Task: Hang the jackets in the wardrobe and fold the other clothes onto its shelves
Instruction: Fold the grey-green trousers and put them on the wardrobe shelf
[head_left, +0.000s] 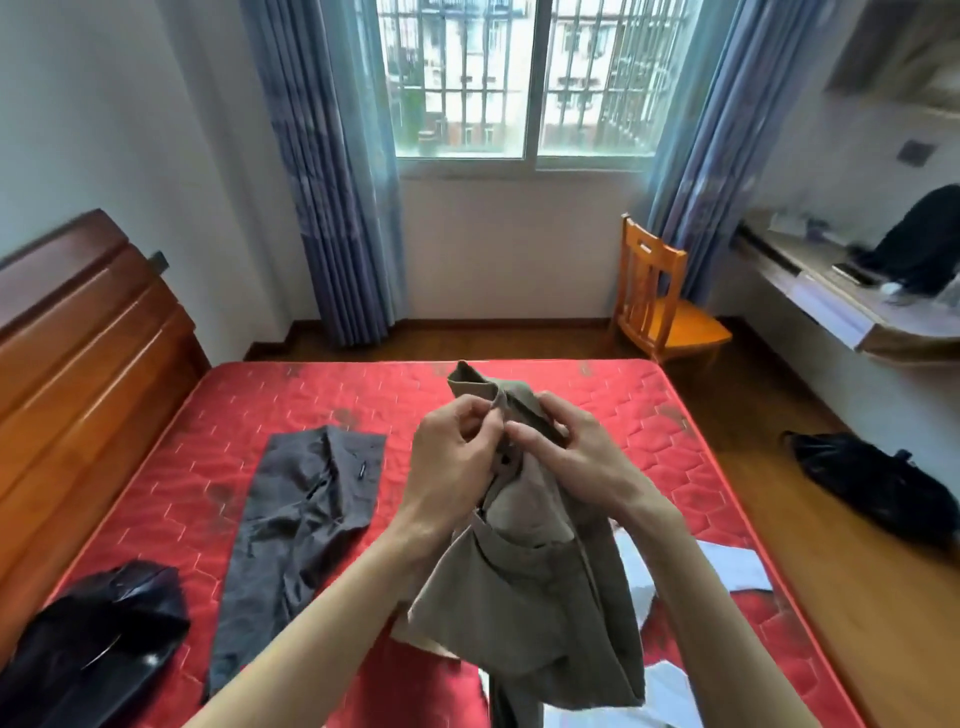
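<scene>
I hold a khaki garment (524, 587) up over the red mattress (623, 415). My left hand (452, 457) pinches its waistband edge beside a button, and my right hand (576, 457) grips the fabric just opposite. The rest of the garment hangs down toward me. Dark grey trousers (296, 525) lie flat on the mattress to the left. A shiny black garment (98, 639) is bunched at the mattress's near left corner. A white garment (727, 566) lies partly hidden under the khaki one at the right.
A wooden headboard (78, 353) runs along the left. A wooden chair (660, 306) stands by the window and blue curtains. A black bag (872, 488) lies on the floor at right, below a desk (831, 306) with dark cloth on it. No wardrobe is in view.
</scene>
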